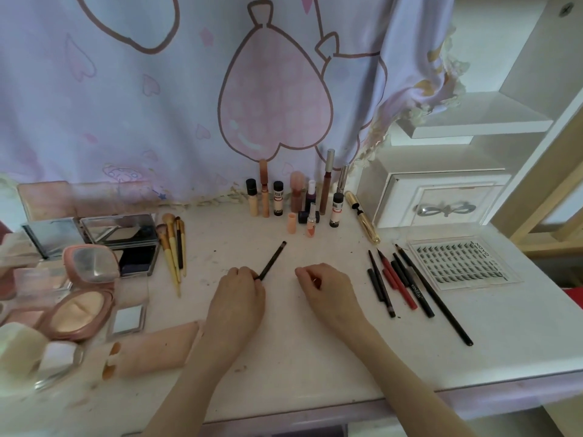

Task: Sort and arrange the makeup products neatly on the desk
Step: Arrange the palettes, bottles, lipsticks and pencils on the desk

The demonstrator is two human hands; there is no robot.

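Left hand (235, 298) fingers (252, 274) pinch black pencil (273, 260) lower end

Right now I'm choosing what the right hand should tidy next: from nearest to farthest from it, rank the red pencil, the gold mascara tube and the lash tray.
From the right hand:
1. red pencil, just to its right among the liners.
2. gold mascara tube, farther back, right of the bottles.
3. lash tray, far right on the desk.
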